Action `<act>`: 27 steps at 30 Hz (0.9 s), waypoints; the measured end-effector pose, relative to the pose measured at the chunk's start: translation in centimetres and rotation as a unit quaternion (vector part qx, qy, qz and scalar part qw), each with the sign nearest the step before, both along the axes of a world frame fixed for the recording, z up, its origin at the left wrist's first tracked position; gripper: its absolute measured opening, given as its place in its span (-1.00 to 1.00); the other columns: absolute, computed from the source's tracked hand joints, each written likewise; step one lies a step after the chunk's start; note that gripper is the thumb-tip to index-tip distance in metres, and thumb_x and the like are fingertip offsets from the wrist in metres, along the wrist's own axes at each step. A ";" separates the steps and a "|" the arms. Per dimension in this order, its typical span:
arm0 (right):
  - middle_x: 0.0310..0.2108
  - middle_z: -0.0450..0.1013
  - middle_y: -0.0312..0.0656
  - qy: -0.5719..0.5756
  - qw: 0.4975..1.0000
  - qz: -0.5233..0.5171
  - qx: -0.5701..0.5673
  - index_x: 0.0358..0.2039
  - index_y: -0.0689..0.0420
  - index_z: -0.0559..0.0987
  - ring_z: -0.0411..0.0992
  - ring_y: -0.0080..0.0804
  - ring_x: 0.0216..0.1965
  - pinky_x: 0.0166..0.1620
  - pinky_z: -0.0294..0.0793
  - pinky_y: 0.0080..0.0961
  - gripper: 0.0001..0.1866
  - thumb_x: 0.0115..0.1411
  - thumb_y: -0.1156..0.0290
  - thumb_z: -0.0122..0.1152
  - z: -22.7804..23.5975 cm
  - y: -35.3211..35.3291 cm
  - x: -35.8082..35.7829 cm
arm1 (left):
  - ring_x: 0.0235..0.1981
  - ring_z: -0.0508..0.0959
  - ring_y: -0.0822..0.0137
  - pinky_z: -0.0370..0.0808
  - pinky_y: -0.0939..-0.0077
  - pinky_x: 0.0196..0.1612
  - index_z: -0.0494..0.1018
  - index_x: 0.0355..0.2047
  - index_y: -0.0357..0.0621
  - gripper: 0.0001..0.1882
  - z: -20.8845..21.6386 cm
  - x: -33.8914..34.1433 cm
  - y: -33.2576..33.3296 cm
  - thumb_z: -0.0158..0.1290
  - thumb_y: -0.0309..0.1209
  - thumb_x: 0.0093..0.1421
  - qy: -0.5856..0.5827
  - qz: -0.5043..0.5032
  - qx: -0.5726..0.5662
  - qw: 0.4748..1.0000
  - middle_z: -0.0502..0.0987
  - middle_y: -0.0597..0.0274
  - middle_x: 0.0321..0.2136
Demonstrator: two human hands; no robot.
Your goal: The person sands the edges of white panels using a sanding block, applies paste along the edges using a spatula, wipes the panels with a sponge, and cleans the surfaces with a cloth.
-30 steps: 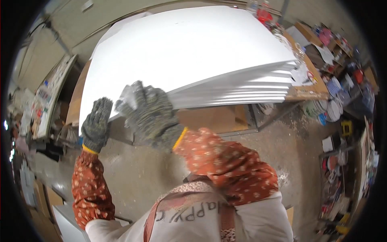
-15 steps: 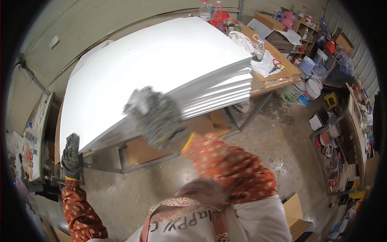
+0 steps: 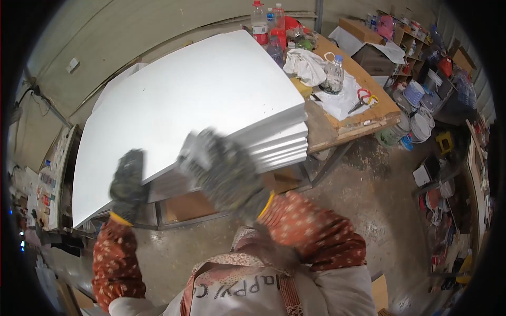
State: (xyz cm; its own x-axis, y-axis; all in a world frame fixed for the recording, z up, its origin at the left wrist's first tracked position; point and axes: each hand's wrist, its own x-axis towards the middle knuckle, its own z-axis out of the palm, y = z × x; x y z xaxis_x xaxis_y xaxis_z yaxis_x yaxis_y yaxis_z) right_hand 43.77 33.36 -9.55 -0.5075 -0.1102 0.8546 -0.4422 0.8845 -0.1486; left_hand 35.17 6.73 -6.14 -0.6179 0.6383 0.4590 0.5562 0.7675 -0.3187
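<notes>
A stack of white panels [image 3: 174, 100] lies on the table, its layered edges facing me and to the right. My left hand [image 3: 129, 179], in a dark patterned work glove with a yellow cuff, rests over the top panel's near edge, fingers stretched out, holding nothing visible. To its right, my right hand [image 3: 224, 171], in a matching glove, is bent at the near edge of the stack. Its fingers are closed round a small greyish-white thing [image 3: 194, 155], too blurred to name. A few dark specks dot the top panel.
On the wooden table [image 3: 363, 124] right of the stack are red-handled scissors [image 3: 362, 101], a clear jug [image 3: 333, 73], a white cloth [image 3: 305, 67] and several bottles [image 3: 259, 23]. Buckets [image 3: 419, 126] crowd the floor at right. A cluttered side bench [image 3: 52, 181] stands at left.
My left hand has slid right and farther along the near edge, away from the panel's left corner. The right hand has shifted slightly right and nearer. The whole view has turned a little.
</notes>
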 end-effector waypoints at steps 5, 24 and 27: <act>0.10 0.20 -0.05 -0.086 0.984 -0.112 0.112 0.07 -0.08 0.37 0.23 -0.18 0.08 0.01 0.36 -0.22 -0.54 0.10 0.30 0.09 2.3 12.0 -1.5 | 0.21 0.20 0.07 0.18 0.22 0.22 0.17 0.19 -0.19 -0.20 1.5 0.7 6.4 0.10 -0.53 -0.16 -0.009 -0.053 -0.057 0.997 0.22 0.01 0.17; 0.14 0.22 0.02 -0.040 0.981 -0.154 -0.114 0.14 0.19 0.32 0.18 0.01 0.16 0.18 0.14 -0.20 -0.46 0.14 0.34 0.12 0.9 16.4 0.2 | 0.13 0.28 -0.03 0.33 0.17 0.09 0.20 0.14 -0.32 -0.27 0.7 0.0 9.2 0.06 -0.46 -0.14 0.056 -0.028 -0.064 0.996 0.25 -0.10 0.12; 0.13 0.24 0.01 -0.109 0.981 -0.153 -0.054 0.11 0.17 0.36 0.19 -0.05 0.16 0.17 0.18 -0.23 -0.50 0.13 0.37 0.15 1.1 16.3 1.5 | 0.07 0.38 -0.03 0.46 0.29 -0.07 0.31 0.06 -0.31 -0.41 1.2 0.1 7.5 -0.05 -0.57 -0.08 0.097 -0.072 -0.100 0.988 0.35 -0.10 0.05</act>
State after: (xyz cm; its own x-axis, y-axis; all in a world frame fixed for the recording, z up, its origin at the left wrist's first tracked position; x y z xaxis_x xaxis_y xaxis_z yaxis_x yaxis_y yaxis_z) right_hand 45.28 49.62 -8.48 -0.6740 0.1613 0.7209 -0.1061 0.9446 -0.3105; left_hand 35.31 14.22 -4.98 -0.4271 0.8029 0.4160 0.5690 0.5961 -0.5665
